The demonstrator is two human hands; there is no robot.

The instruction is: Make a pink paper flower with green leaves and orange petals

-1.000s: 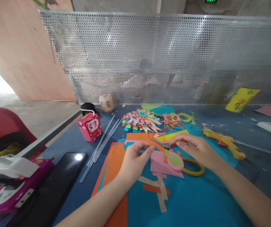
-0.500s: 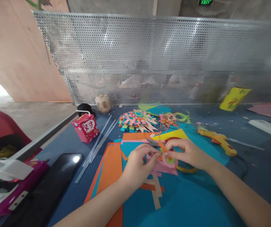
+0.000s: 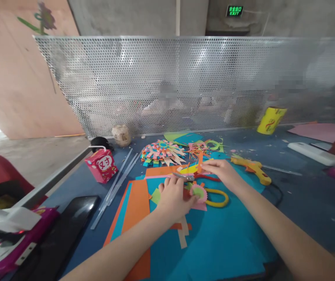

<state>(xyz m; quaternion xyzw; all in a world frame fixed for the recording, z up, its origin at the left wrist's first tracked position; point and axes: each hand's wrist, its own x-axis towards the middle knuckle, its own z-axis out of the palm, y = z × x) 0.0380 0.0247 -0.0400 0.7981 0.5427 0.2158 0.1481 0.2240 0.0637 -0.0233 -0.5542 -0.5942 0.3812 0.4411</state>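
My right hand (image 3: 224, 173) pinches an orange paper strip (image 3: 200, 163) and holds it upright over the work area. Palm down, my left hand (image 3: 174, 197) rests low with thumb and fingers apart. Its thumb reaches to the edge of a scalloped pink and green paper rosette (image 3: 198, 192), while its fingertips are near the scissor blades (image 3: 185, 177). The scissors have red and yellow handles (image 3: 221, 199) and lie on blue paper (image 3: 214, 238). Beige paper strips (image 3: 182, 236) and a green paper piece (image 3: 155, 196) lie close by; what is under the left palm is hidden.
A fringed multicolour paper flower (image 3: 163, 150) and shredded scraps (image 3: 198, 148) lie behind. Glue sticks (image 3: 117, 183), a red box (image 3: 101, 166) and a black phone (image 3: 64, 230) are left. A yellow glue gun (image 3: 252, 169) lies right. A perforated metal screen (image 3: 144, 78) stands behind.
My hands have moved apart from the rosette they were both working at. The right has lifted the orange strip up and away; the left has lowered and spread. The camera view has tilted up.
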